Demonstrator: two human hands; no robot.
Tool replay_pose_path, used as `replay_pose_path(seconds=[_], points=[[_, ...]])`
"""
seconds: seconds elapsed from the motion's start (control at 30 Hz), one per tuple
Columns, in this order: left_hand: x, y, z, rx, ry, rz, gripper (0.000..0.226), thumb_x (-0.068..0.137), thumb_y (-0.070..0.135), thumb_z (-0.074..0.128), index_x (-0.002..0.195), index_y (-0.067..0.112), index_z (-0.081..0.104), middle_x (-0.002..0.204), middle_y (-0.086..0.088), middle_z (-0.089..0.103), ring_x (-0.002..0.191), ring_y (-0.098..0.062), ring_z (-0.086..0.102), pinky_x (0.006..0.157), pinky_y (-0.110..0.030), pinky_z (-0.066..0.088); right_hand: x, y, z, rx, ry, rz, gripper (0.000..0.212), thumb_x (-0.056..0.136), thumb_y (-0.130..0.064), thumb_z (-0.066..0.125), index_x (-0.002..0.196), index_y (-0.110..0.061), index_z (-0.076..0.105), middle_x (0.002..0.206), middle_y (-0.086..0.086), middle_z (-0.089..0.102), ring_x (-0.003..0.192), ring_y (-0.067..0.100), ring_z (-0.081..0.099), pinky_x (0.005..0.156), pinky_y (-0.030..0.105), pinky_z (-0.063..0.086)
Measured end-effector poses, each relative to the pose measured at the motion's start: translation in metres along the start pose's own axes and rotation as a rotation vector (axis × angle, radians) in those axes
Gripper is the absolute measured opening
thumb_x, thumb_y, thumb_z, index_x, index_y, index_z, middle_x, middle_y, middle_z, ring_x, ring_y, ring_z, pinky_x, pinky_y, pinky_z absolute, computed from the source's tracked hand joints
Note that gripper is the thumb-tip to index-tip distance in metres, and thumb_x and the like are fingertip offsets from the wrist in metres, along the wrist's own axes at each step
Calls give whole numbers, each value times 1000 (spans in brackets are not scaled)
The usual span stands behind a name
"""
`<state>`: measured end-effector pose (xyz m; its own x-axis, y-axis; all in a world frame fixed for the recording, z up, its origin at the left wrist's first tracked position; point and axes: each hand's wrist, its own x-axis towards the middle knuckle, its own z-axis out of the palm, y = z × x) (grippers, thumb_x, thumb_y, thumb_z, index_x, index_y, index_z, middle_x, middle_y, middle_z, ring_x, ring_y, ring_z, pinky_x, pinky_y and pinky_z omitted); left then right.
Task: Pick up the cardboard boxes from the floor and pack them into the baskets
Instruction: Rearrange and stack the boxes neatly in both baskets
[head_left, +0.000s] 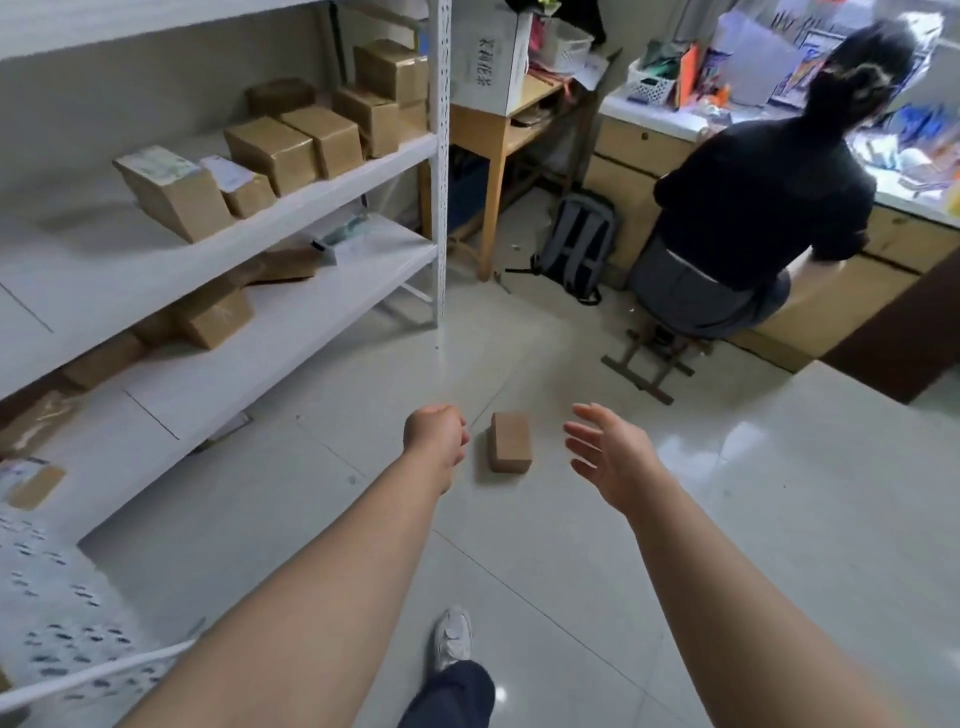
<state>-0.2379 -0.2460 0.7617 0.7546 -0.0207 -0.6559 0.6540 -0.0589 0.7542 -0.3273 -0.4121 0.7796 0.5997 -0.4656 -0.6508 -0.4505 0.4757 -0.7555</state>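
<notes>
a small cardboard box (510, 441) lies flat on the pale tiled floor (701, 519), the only one i can see down there, out in the open a little way from the foot of the white shelf rack (440, 208). the person's two bare arms are stretched forward and down toward it, one on each side. the left hand (436, 436) is just beside the box's left edge, its fingers curled in toward the palm with nothing visible in them. the right hand (608, 457) is near the box on the other side, its fingers (582, 434) wide and spread, palm turned inward. neither hand touches the cardboard.

to my eye this is the reach for a pick-up: the box is bracketed but not yet gripped. the next move calls for bending lower, uncurling the left fingers, and pressing both palms to the short sides, or simply wrapping the right hand over the top, as the box looks small and light enough for one hand. then it has to swing back and left, where the perforated white basket (78, 613) sits at the bottom left corner of the view, beside the rack.

more boxes sit on the shelves. someone seated (753, 208) at the far table has their back turned, a grey backpack (576, 244) nearby.
</notes>
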Motion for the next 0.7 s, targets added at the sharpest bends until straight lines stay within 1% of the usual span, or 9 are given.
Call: replay_pose_path(seconds=[0.07,0.17,0.27,0.33,0.43,0.5,0.57,0.63,0.7], points=[[37,12,26,31,2,-43,19,89,6,46,73,11,54,68,-5,52,76,-24,48,69,-31,42,40,-15,-3,5,28,26,29,100,-32,48,120,-16,63,118,9,63,115,26,56,103,42,41],[87,30,64,77,9,-96,20,87,3,44,71,12,53,67,-4,49,75,-23,46,60,-27,38,99,-35,-9,6,53,85,30,99,-32,49,120,-17,64,119,9,64,115,26,56,101,42,42],[138,43,102,96,28,-142,24,88,3,43,68,14,50,67,-2,46,62,-20,42,55,-24,31,162,-50,-16,-5,79,133,31,98,-32,51,122,-17,63,119,9,64,115,25,57,96,39,43],[171,47,127,103,40,-168,27,89,3,43,66,15,47,66,-2,45,57,-17,39,54,-24,29,202,-56,-21,-18,83,166,32,98,-32,50,123,-17,63,119,8,64,116,25,56,95,38,42],[220,39,161,126,68,-193,29,90,3,41,65,16,46,67,-1,47,58,-16,43,55,-24,33,266,-60,-28,-43,83,211,32,99,-33,48,123,-17,63,118,8,63,115,24,55,99,39,40],[256,29,180,148,95,-215,29,91,3,41,65,15,47,67,-2,48,62,-17,47,58,-26,36,314,-58,-31,-70,68,241,32,99,-34,47,123,-18,62,119,7,62,114,24,55,99,38,39],[295,13,197,172,115,-250,29,92,5,42,65,15,48,69,-2,50,73,-23,51,67,-30,40,365,-51,-33,-110,55,271,32,98,-34,49,123,-18,62,121,6,63,113,22,55,96,37,39],[340,-8,212,180,130,-277,29,93,6,43,66,17,47,71,-2,51,82,-24,51,74,-31,41,419,-38,-33,-157,41,294,34,98,-34,49,126,-18,61,121,5,62,112,21,54,96,36,39],[385,-34,225,213,126,-317,29,94,9,43,67,18,47,72,-2,51,84,-23,50,74,-30,40,470,-17,-34,-198,37,322,35,99,-34,48,128,-18,60,119,4,61,111,21,53,97,36,37]])
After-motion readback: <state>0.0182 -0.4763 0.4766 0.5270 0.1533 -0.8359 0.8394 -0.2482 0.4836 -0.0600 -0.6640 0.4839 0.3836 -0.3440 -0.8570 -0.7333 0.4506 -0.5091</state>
